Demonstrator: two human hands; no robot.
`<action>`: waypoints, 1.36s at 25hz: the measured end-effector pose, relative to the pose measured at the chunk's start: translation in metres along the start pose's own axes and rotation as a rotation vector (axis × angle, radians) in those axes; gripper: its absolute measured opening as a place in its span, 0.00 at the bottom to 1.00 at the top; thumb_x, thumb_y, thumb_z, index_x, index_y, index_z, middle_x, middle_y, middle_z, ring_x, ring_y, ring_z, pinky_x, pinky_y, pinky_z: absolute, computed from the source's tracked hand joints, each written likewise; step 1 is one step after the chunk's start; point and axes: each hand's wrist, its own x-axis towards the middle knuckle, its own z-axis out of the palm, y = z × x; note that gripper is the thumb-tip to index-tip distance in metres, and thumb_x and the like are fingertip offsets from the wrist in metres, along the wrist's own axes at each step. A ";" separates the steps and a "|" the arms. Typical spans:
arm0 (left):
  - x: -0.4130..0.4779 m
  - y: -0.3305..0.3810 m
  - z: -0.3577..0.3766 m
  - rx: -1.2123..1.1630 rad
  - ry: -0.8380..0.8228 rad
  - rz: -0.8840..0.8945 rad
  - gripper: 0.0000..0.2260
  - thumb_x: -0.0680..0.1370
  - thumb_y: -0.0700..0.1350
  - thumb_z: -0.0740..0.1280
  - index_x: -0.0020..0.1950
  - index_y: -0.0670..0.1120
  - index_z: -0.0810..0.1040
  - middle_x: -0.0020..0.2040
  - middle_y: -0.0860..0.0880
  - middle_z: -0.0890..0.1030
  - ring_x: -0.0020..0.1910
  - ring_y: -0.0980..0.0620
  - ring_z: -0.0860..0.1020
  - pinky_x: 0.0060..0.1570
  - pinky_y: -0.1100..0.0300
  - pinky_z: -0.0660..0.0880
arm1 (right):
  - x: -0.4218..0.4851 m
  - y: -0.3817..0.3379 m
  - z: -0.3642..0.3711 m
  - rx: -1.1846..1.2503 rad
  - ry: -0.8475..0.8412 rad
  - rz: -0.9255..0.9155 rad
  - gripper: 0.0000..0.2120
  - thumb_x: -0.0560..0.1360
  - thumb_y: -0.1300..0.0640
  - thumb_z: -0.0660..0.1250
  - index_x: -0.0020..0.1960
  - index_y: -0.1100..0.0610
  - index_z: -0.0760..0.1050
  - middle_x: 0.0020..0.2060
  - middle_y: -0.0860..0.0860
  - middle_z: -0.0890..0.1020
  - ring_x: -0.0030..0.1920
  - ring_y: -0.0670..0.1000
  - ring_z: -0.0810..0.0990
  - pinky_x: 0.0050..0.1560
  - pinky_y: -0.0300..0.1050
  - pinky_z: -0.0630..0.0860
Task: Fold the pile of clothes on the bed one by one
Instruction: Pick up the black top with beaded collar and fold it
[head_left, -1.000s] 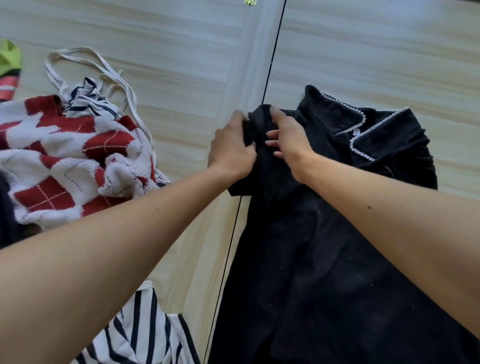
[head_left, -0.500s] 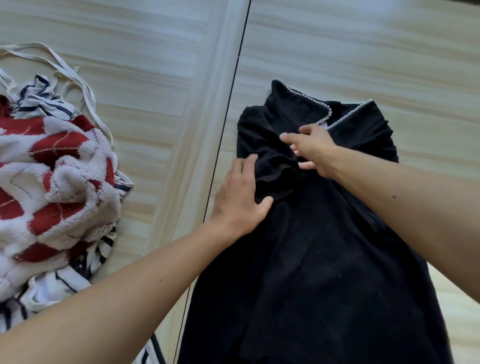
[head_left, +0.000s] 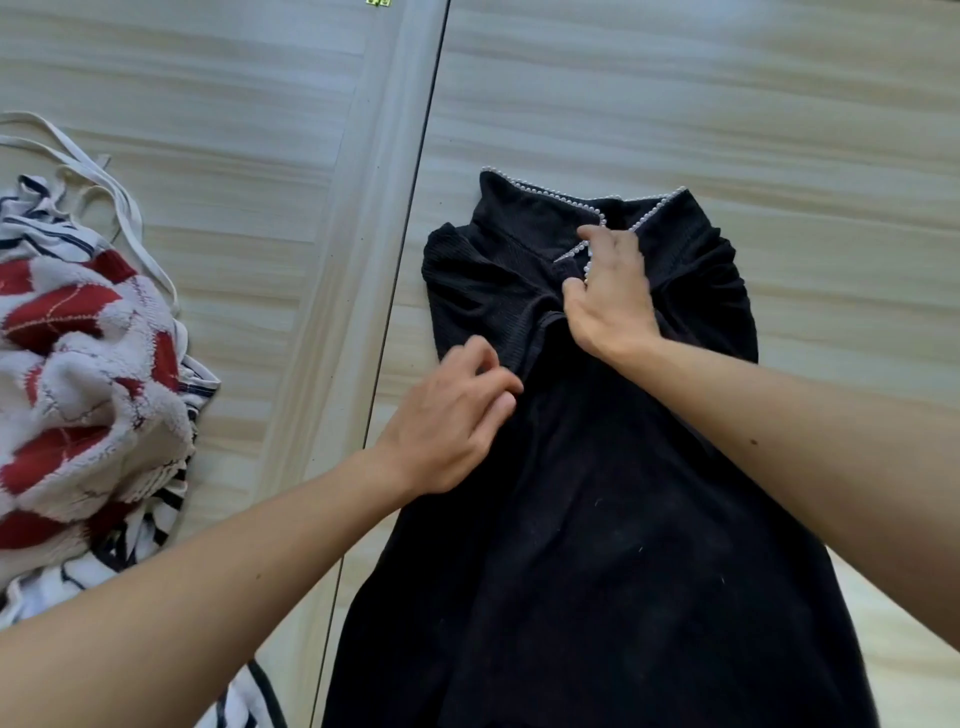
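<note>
Now, the black dress (head_left: 597, 493) lies flat on the wood-grain surface (head_left: 727, 104), collar toward the far edge, skirt running down to the near edge. No containers anywhere; the nearest thing to one is the pile (head_left: 88, 374) heaped at the left edge, with a red-and-white knit on top, striped cloth under it and white straps trailing off toward the far side. The dress sits well apart from that pile, just right of the dark seam (head_left: 410, 218) in the surface.

Right hand (head_left: 610, 296) is on the collar, fingers closed in a pinch on the fabric where the pearl trim (head_left: 582, 200) meets. Left hand (head_left: 452, 426) sits at the dress's left side below the sleeve, fingers curled together; whether they actually grip cloth I cannot tell.

Against half a second ago: the left hand was spread flat on the bunched sleeve, and now it has curled up and slid lower. The right hand has moved up onto the pearl neckline, and the sleeve lies smoother.
</note>
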 end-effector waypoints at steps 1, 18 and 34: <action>0.011 0.000 0.000 0.097 0.107 0.010 0.14 0.81 0.46 0.60 0.63 0.47 0.79 0.58 0.49 0.73 0.56 0.48 0.73 0.55 0.46 0.74 | -0.002 0.014 -0.004 -0.074 0.049 -0.059 0.29 0.74 0.64 0.62 0.74 0.58 0.67 0.70 0.58 0.69 0.68 0.59 0.70 0.71 0.54 0.67; 0.174 -0.016 -0.015 0.400 -0.194 -0.547 0.53 0.67 0.59 0.80 0.81 0.46 0.52 0.75 0.37 0.66 0.72 0.33 0.68 0.69 0.38 0.68 | 0.038 0.122 -0.072 -0.286 -0.380 0.057 0.45 0.64 0.52 0.76 0.77 0.49 0.60 0.67 0.60 0.70 0.68 0.61 0.70 0.69 0.52 0.68; -0.023 0.071 -0.063 0.445 0.161 0.180 0.09 0.68 0.40 0.67 0.46 0.43 0.72 0.51 0.40 0.77 0.52 0.41 0.71 0.51 0.48 0.61 | -0.183 0.098 -0.163 -0.175 0.110 -0.297 0.17 0.62 0.62 0.70 0.50 0.60 0.74 0.60 0.62 0.74 0.57 0.65 0.75 0.54 0.56 0.71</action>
